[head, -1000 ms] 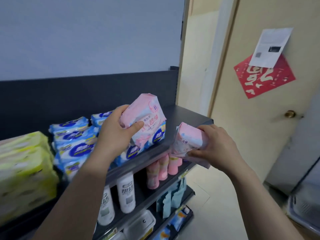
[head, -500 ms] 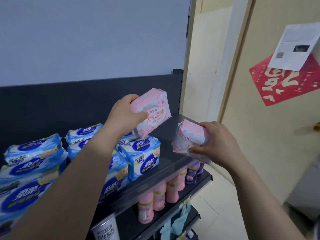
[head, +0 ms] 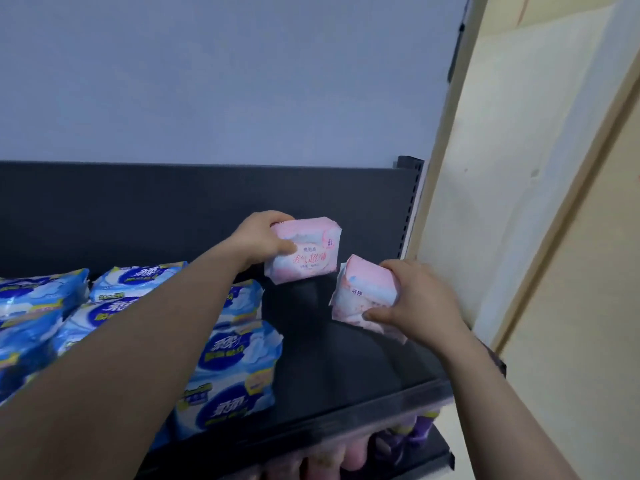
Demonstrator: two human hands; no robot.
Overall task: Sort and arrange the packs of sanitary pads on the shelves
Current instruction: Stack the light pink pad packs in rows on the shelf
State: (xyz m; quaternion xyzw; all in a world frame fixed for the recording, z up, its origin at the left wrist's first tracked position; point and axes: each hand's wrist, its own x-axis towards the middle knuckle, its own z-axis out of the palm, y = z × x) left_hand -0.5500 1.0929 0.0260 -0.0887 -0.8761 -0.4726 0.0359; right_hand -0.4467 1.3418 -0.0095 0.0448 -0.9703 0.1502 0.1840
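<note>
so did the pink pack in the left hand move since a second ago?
Yes. The pink pack went from over the blue packs deeper in, toward the shelf's back panel.

Pink bottles [head: 349, 460] and purple bottles [head: 424, 427] stand near a beige door [head: 588, 306].

The left hand [head: 258, 242] grips a pink pack [head: 304, 252] above the dark shelf [head: 346, 386]. At its four o'clock, just apart, the right hand [head: 420, 299] holds a second pink pack [head: 363, 294]. Blue packs [head: 235, 368] lie heaped on the shelf toward eight o'clock.
</note>
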